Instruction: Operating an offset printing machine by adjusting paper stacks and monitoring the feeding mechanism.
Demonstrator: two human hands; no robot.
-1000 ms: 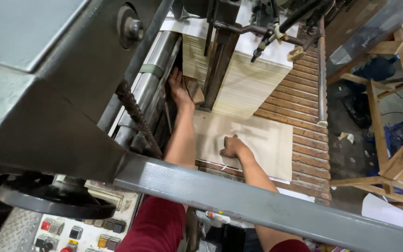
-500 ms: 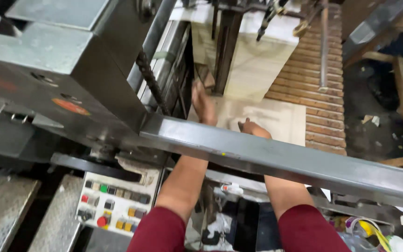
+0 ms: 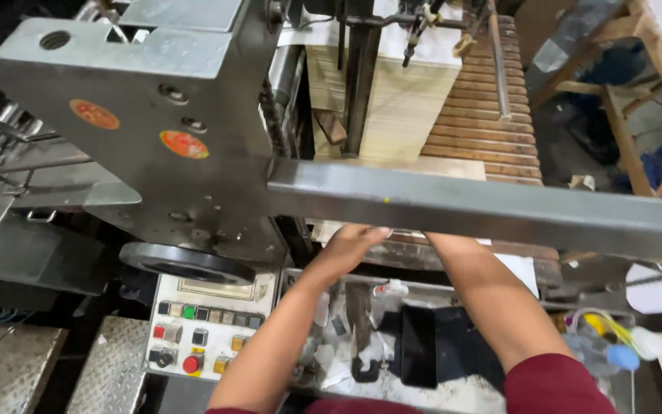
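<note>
Machinery fills most of our view: a grey steel press frame (image 3: pixel 155 115) with a heavy steel crossbar (image 3: pixel 484 207) running across in front of us. Behind the bar a tall stack of cream paper (image 3: pixel 408 100) stands on a slatted wooden board (image 3: pixel 492 123). Lower left sits a control panel (image 3: pixel 201 326) with coloured buttons. Both arms reach under the bar toward the board's near edge. Our left hand (image 3: pixel 350 241) shows its knuckles just below the bar, fingers curled forward onto the wooden edge; we cannot tell if it grips anything. Our right hand is hidden behind the bar, so its state is unknown. We judge this a reach toward the pile; the next move calls for clearing the bar carefully.
</note>
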